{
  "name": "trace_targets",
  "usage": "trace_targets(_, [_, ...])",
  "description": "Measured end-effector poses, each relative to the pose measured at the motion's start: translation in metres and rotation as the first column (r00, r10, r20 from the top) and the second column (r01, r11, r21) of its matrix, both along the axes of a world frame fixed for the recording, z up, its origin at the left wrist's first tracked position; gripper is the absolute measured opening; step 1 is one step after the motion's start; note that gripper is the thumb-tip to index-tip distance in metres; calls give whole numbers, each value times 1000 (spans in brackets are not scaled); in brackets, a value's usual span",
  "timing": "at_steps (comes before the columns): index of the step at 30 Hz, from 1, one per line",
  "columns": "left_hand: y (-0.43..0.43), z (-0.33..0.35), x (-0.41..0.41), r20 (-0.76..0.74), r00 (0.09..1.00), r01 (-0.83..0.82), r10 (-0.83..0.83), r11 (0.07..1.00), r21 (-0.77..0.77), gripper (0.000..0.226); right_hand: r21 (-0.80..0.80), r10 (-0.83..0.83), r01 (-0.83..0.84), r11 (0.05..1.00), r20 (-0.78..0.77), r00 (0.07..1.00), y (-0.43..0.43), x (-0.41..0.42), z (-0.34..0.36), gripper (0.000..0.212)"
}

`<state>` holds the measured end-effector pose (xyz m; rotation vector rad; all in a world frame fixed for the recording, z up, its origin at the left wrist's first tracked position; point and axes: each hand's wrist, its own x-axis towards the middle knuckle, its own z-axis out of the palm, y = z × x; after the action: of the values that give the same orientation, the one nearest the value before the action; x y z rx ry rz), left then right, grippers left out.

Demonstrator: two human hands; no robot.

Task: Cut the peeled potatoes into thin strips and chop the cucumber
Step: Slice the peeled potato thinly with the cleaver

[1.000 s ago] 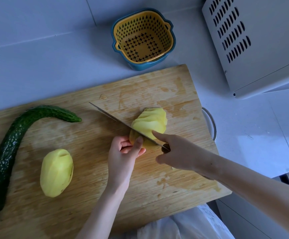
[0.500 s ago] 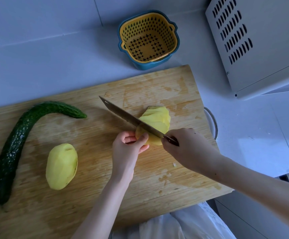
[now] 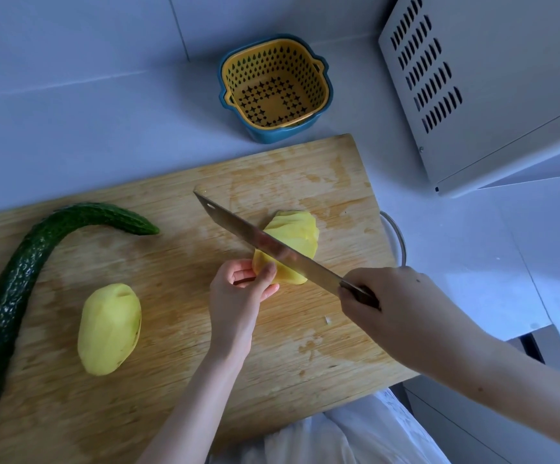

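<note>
Wood board [image 3: 171, 296], nr R edge: L fingers [image 3: 266, 273] tight on sliced potato [image 3: 297, 234], R fingers [image 3: 350, 293] round knife [image 3: 238, 226].

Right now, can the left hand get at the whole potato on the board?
Probably yes: nothing lies between the left hand and the whole potato beside it, though that hand now holds the sliced potato.
</note>
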<state>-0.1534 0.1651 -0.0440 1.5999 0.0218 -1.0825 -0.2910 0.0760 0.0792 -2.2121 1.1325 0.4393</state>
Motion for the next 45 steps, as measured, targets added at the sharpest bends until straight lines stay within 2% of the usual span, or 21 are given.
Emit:
trace_targets(11, [-1, 1, -2, 15, 1000, -4, 4, 1000, -13, 19, 33, 17, -16, 999, -61, 998, -2, 6, -1, 33])
trace_targets(16, [-1, 1, -1, 0, 1000, -29, 29, 1000, -8, 16, 83, 5, -1, 997, -54, 999, -2, 12, -7, 29])
trace_targets(25, [-4, 3, -1, 2, 999, -38, 38, 999, 11, 12, 74, 29, -25, 997, -54, 998, 2, 29, -29, 33])
trace_targets(30, [-4, 3, -1, 0, 1000, -27, 27, 1000, 10, 11, 75, 35, -32, 997, -42, 998, 2, 37, -51, 19])
trace_targets(39, [-1, 0, 1, 9, 1000, -11, 11, 1000, 4, 16, 18, 52, -51, 999, -14, 999, 5, 36, -75, 17])
trace_targets(42, [0, 1, 1, -14, 1000, -20, 20, 1000, -11, 13, 37, 79, -81, 996, 50, 996, 5, 32, -72, 25])
trace_targets(45, [0, 1, 1, -23, 999, -27, 27, 1000, -14, 10, 89, 33, -39, 995, 72, 997, 5, 30, -69, 41])
